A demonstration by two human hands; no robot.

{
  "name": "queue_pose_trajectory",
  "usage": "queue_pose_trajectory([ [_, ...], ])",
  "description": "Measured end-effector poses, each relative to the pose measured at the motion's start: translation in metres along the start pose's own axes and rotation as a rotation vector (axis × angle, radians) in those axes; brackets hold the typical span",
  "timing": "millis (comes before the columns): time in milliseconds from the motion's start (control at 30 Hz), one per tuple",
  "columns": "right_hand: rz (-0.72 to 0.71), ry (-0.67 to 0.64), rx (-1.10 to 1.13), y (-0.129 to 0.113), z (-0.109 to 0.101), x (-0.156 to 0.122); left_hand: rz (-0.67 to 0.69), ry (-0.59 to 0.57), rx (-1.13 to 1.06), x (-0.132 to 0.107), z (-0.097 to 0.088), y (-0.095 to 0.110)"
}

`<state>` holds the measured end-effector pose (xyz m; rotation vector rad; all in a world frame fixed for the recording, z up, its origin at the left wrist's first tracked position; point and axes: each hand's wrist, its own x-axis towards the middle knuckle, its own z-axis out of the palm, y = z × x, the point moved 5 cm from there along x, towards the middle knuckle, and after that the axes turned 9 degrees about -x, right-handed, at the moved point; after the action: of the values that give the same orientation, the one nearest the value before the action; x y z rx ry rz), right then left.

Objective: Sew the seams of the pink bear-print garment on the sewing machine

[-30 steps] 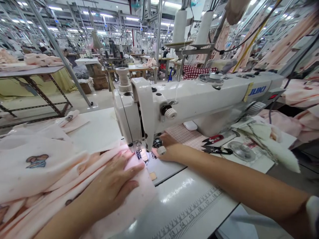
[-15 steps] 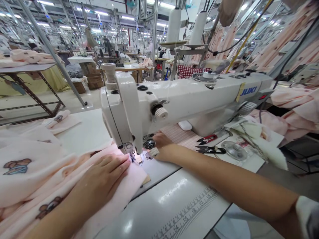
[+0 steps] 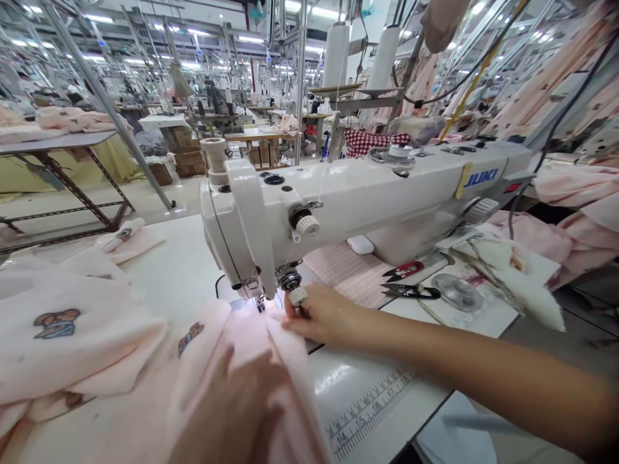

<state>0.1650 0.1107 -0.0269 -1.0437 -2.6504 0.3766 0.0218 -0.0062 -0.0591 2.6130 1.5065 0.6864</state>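
Observation:
Pale pink printed fabric (image 3: pixel 249 332) runs under the presser foot (image 3: pixel 261 303) of a white sewing machine (image 3: pixel 358 193). My left hand (image 3: pixel 236 403) rests over the fabric in front of the needle, its fingers smeared by motion. To the right of the presser foot, my right hand (image 3: pixel 326 316) has its thumb and curled fingers closed at the fabric's folded edge. The tension dial of the machine partly covers those fingertips. More of the pink cloth (image 3: pixel 91 322), with brown bear prints, lies loosely heaped at the left.
Red-handled thread snips (image 3: pixel 403 270), black thread snips (image 3: pixel 411 291) and a clear round dish (image 3: pixel 457 291) lie right of my hand. A ruler scale (image 3: pixel 372 409) marks the table's front. Thread cones (image 3: pixel 336 55) stand behind the machine.
My left hand has moved toward me and to the right, away from the needle. My right hand has come forward from behind the needle to the fabric's edge. The fabric has shifted and folded.

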Motion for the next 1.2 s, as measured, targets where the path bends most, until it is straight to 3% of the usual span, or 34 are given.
queue_pose_trajectory([
  [133, 0.004, 0.119, 0.012, 0.018, -0.008, 0.002, 0.011, -0.019, -0.028, 0.04, -0.022, -0.03],
  [233, -0.058, 0.199, -0.021, 0.011, -0.014, -0.005, 0.041, -0.075, -0.005, 0.038, -0.019, -0.036],
  [333, -0.208, 0.216, -0.023, -0.014, -0.013, -0.019, 0.052, -0.088, 0.044, 0.03, -0.015, -0.029],
  [467, -0.256, 0.063, -0.078, -0.035, 0.002, -0.035, 0.093, -0.114, 0.074, 0.028, -0.013, -0.019],
  [567, -0.178, -0.121, -0.165, -0.032, 0.015, -0.039, 0.079, -0.091, 0.11, 0.028, -0.013, -0.018],
  [633, -0.156, -0.174, -0.193, -0.029, 0.017, -0.04, 0.066, -0.073, 0.119, 0.027, -0.012, -0.018],
  [967, -0.167, -0.193, -0.221, -0.012, 0.012, -0.021, 0.026, -0.02, 0.136, 0.039, -0.011, -0.024],
  [1200, -0.138, -0.196, -0.274, -0.006, 0.004, -0.004, 0.023, 0.116, 0.214, 0.048, -0.011, -0.039],
])
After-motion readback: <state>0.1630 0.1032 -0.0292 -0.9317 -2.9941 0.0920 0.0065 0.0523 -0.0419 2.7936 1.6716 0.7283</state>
